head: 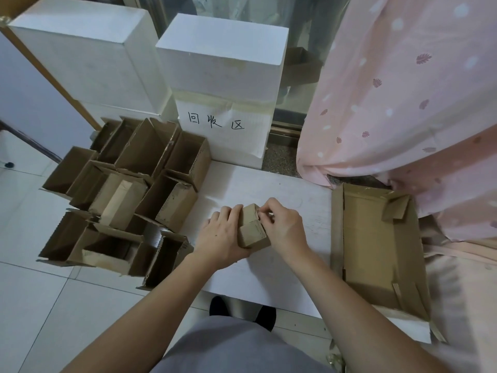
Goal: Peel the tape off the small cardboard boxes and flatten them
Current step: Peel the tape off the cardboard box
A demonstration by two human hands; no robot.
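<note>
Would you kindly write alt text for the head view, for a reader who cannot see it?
A left hand steadies a small closed box on a white board while the right hand pinches at its top seam. Open boxes crowd the floor to the left; a shallow cardboard tray lies right.

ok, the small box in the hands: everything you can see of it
The small box is plain brown cardboard, closed, with a seam across its top. It sits on the white board in front of the person. The left hand holds its left side, fingers curled over the top edge. The right hand pinches at its far top edge, seemingly at tape too small to make out.
</note>
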